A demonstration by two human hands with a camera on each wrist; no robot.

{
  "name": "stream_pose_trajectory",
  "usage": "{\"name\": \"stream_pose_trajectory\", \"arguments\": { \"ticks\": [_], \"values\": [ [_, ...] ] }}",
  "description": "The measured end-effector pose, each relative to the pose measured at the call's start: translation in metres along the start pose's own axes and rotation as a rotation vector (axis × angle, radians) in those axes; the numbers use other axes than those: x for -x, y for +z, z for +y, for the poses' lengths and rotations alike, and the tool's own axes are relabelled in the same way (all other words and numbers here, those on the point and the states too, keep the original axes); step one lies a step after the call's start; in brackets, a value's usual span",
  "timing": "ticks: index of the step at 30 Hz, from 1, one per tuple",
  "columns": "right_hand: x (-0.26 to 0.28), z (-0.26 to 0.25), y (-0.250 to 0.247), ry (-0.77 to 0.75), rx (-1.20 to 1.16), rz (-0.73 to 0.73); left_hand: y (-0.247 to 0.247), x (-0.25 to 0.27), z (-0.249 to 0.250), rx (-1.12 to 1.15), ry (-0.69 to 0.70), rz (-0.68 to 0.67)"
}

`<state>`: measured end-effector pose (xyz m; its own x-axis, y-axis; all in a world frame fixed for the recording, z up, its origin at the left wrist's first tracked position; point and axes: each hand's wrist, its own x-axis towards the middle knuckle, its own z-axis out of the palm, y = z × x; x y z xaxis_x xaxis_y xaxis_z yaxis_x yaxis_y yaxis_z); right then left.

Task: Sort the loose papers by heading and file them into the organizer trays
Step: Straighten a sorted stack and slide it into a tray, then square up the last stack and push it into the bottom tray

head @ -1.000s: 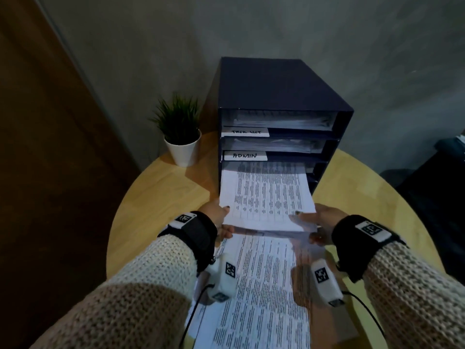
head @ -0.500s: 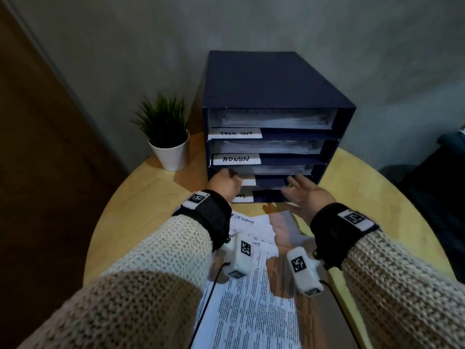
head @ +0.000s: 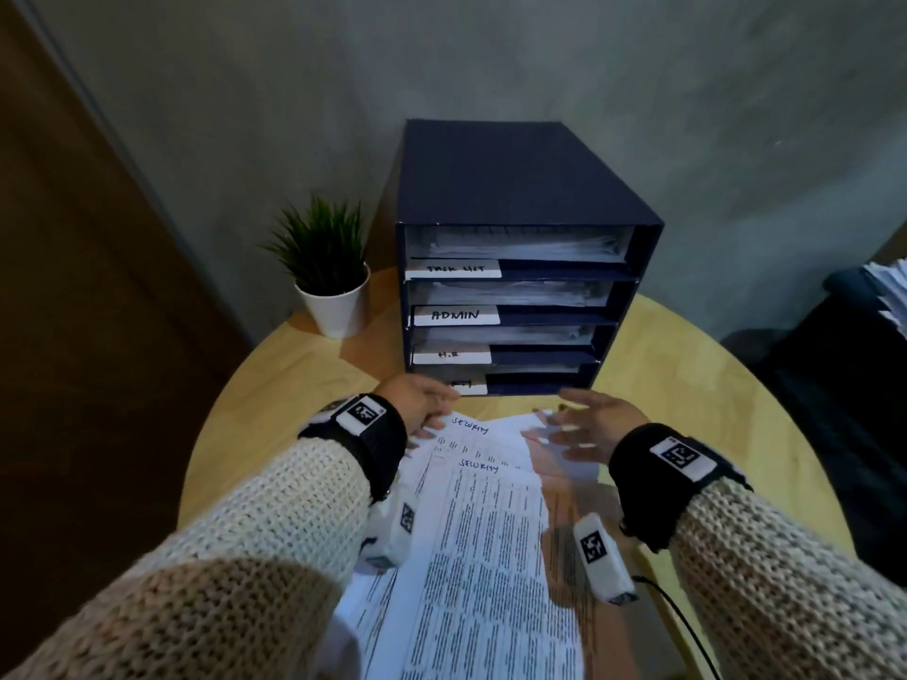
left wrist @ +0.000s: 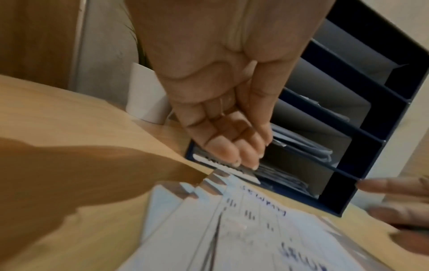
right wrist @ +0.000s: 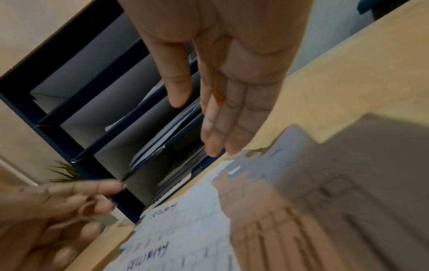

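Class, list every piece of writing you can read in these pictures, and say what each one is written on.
"ADMIN": second tray label on the organizer.
"H.R": third tray label.
"SECURITY", handwritten: top loose paper.
"SECURITY", handwritten: next paper.
Top tray label: blurred, perhaps "TASK LIST".
Bottom tray label: partly hidden, unreadable.
Printed text on the papers: too small to read.

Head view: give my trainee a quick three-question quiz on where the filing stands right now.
1. True or false: the left hand holds a sheet.
2. What heading tops the loose papers on the table?
3. Which label sits directly under ADMIN on the organizer: A) TASK LIST B) H.R C) FINANCE?

Key: 1. False, both it and the right hand are empty. 2. SECURITY. 3. B.
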<state>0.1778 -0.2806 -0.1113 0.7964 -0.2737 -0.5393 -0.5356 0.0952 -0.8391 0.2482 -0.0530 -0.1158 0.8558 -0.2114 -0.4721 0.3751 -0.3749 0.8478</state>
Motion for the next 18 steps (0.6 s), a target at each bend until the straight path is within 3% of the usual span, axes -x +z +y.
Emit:
{"name": "stream_pose_trajectory", "arguments": {
  "ticks": [2,6,9,14,18],
  "values": [
    [0.011,0.009,-0.008,0.065,0.059,0.061,-0.005,0.013,-0.009,-0.093,-0.087,0.030],
    [0.034,0.034,-0.027,0.106,0.156,0.215,-0.018,0.038,-0.025,-0.449,-0.132,0.075],
    [0.051,0.053,-0.040,0.121,0.290,0.208,-0.024,0.061,-0.042,-0.593,-0.169,0.057],
    [0.094,0.082,-0.042,0.201,0.270,0.114,-0.009,0.105,-0.061,-0.631,-0.181,0.053],
    [0.121,0.086,-0.026,0.264,0.253,0.209,0.012,0.136,-0.074,-0.641,-0.166,0.046]
  ]
}}
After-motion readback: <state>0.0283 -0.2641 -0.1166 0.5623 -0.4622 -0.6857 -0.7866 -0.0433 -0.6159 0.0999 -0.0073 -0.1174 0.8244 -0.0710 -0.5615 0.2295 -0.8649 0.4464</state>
